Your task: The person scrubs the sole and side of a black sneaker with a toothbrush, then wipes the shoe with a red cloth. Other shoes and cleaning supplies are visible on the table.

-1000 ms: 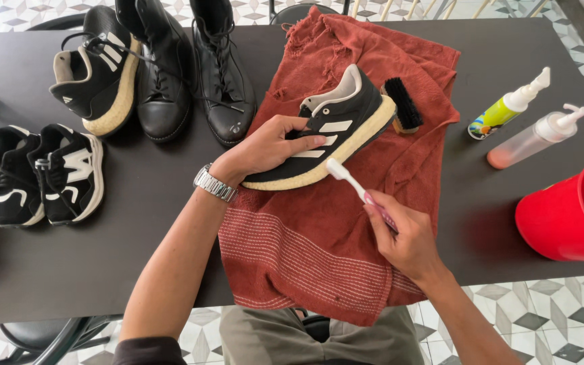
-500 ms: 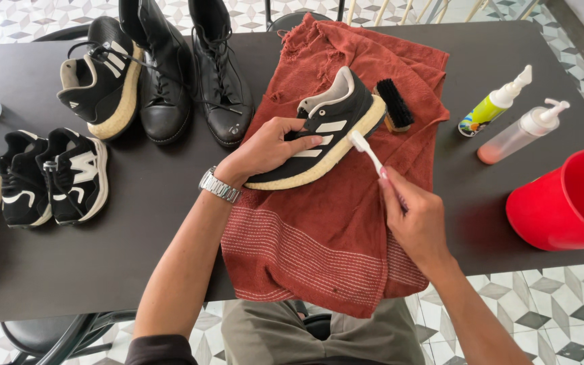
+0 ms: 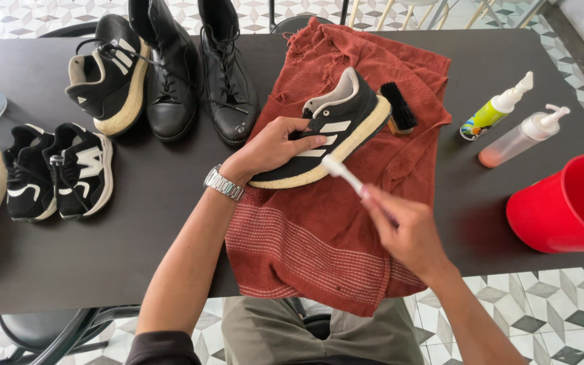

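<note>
Sneaker (image 3: 329,132) lies on its side on the red towel (image 3: 319,236) at the middle of the table (image 3: 136,230), sole edge turned toward you; your left hand (image 3: 272,145) is clamped over its upper, fingers curled across the striped side, pinning it to the cloth; your right hand (image 3: 407,233) is closed around the handle of a toothbrush (image 3: 343,174), whose white head touches the pale midsole near the heel end; so, as I judge it, you are in the scrubbing step, working along the midsole edge. The next stroke calls for a firm hold with the left hand so the shoe does not slide on the towel, and short passes with the bristles kept flat on the foam; watch that the towel does not bunch under the heel. A black brush (image 3: 398,107) lies just beside the toe, touching the towel; two bottles (image 3: 508,128) lie well apart to the right, near the red bucket (image 3: 569,203); boots (image 3: 197,67) and other sneakers (image 3: 59,169) sit to the left, untouched.
</note>
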